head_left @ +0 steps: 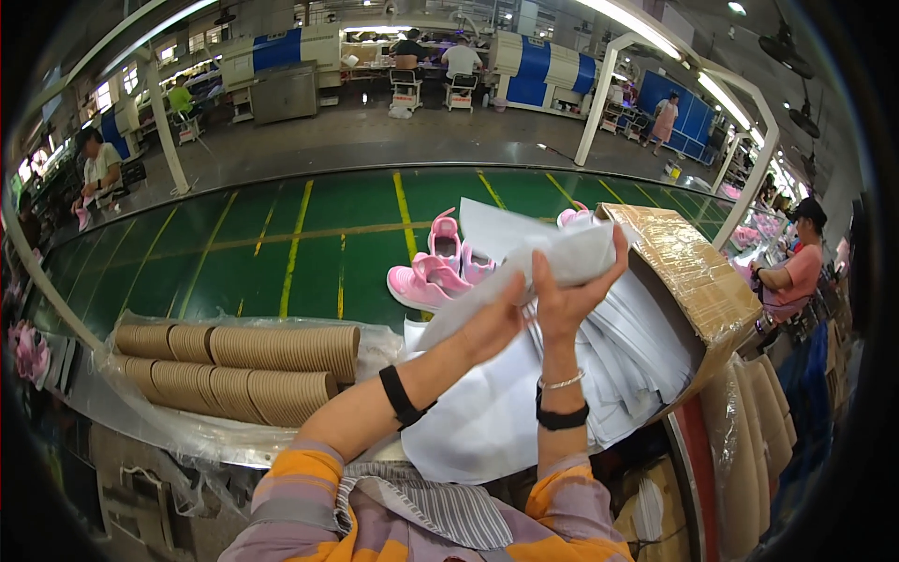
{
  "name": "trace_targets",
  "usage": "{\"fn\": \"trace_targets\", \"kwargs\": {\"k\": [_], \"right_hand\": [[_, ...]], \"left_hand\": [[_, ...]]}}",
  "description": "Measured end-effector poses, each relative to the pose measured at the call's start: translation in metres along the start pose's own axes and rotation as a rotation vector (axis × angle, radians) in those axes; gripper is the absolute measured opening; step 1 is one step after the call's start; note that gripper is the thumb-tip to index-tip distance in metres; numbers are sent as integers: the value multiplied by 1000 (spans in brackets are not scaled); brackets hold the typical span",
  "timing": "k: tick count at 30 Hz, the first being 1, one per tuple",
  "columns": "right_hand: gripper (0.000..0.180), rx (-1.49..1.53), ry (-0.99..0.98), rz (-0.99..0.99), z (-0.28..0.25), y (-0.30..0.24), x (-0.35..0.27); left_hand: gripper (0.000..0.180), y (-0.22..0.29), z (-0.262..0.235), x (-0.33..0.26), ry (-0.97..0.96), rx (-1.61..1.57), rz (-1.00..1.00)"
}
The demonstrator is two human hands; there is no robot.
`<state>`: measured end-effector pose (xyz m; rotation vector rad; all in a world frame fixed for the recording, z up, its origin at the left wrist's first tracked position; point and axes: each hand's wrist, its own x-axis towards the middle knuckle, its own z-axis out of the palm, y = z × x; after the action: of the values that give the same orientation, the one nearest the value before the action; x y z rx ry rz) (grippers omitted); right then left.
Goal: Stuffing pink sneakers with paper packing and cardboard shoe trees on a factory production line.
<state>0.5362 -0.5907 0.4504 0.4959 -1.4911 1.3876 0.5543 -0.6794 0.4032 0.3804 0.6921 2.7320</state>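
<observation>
Above the work surface, white paper (568, 255) is bunched into a loose roll between my two hands. My right hand (573, 298) is wrapped round its right end, thumb and fingers spread along it. My left hand (498, 323) is closed on the lower left part, with some fingers hidden behind the paper. More loose white sheets (478, 412) lie beneath my forearms and fan out of an open cardboard box (688, 262) at the right. Just beyond my hands, pink shoes (421, 284) sit on the green conveyor belt (356, 211), partly covered by the paper.
Rows of brown ribbed cardboard inserts (239, 370) lie in clear plastic at the left. Brown moulded pieces (749, 440) in plastic hang below the box. White frame posts (161, 122) stand beside the belt. A co-worker (805, 258) in pink is at the far right.
</observation>
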Motion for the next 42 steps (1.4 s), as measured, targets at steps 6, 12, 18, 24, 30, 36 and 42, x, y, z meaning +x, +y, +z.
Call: {"fn": "trace_targets", "kwargs": {"k": [6, 12, 18, 24, 30, 36, 42], "right_hand": [[82, 290, 146, 218, -9, 17, -3], [10, -230, -157, -238, -8, 48, 29], [17, -34, -301, 217, 44, 100, 28], [24, -218, -451, 448, 53, 210, -4], [65, -417, -1046, 395, 47, 257, -57], [51, -219, -1152, 533, 44, 262, -78], [61, 37, -1025, 621, 58, 180, -72]], "left_hand": [[33, 39, 11, 51, 243, 212, 17], [36, 41, -8, 54, 182, 1269, 183], [39, 63, -32, 54, -124, 1209, 11], [26, 132, -62, 77, 297, 1244, 258], [27, 171, -73, 74, 521, 926, 247], [30, 140, -95, 93, 575, 831, 142], [33, 106, -134, 114, 585, 929, -8]]}}
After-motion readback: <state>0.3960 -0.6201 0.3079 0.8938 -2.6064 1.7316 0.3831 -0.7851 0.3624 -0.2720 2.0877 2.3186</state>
